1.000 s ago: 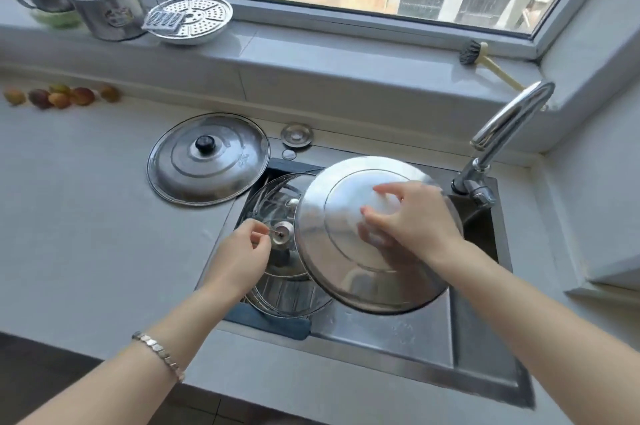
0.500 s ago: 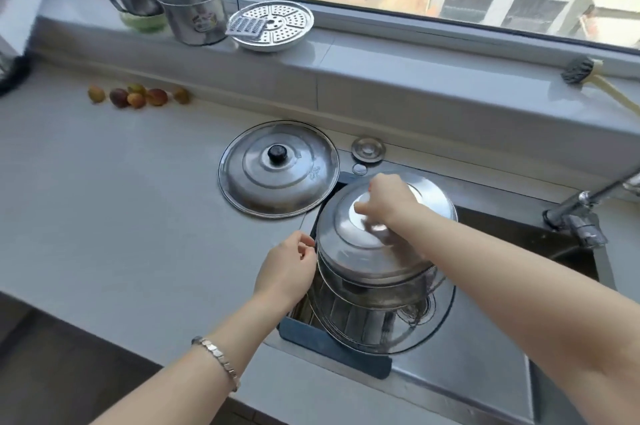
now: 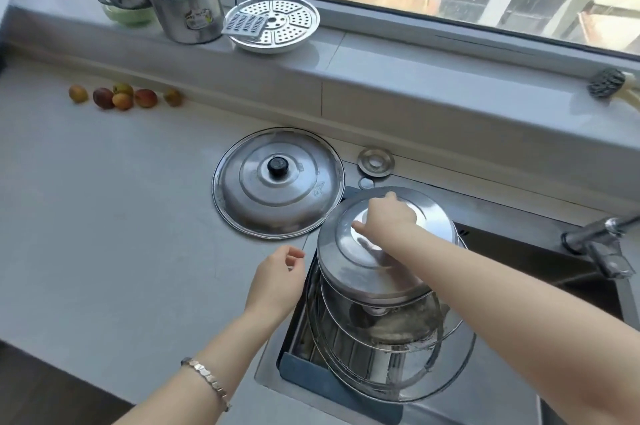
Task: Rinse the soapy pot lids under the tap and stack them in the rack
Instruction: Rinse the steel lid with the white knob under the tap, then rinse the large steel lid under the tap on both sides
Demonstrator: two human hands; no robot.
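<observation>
A domed steel lid [image 3: 349, 272] lies tilted on top of glass lids [image 3: 398, 365] that lean in the blue-edged rack [image 3: 301, 369] at the sink's left end. My right hand [image 3: 388, 217] sits on the steel lid's centre with fingers curled over its knob, which is hidden. My left hand [image 3: 277, 282] hovers just left of the rack above the counter edge, fingers loosely curled, holding nothing. A larger steel lid with a black knob [image 3: 277, 203] lies flat on the counter beside the sink.
The tap [image 3: 602, 241] stands at the right over the sink basin [image 3: 519, 262]. A drain stopper [image 3: 375, 161] lies behind the sink. Small fruits [image 3: 121, 97] sit at the back left of the counter. Steel mugs [image 3: 187, 5], a steamer plate [image 3: 277, 26] and a brush [image 3: 606, 82] stand on the sill.
My right hand carried the steel lid from mid-sink and set it on the glass lids in the rack. My left hand let go of the glass lid's knob and drew left.
</observation>
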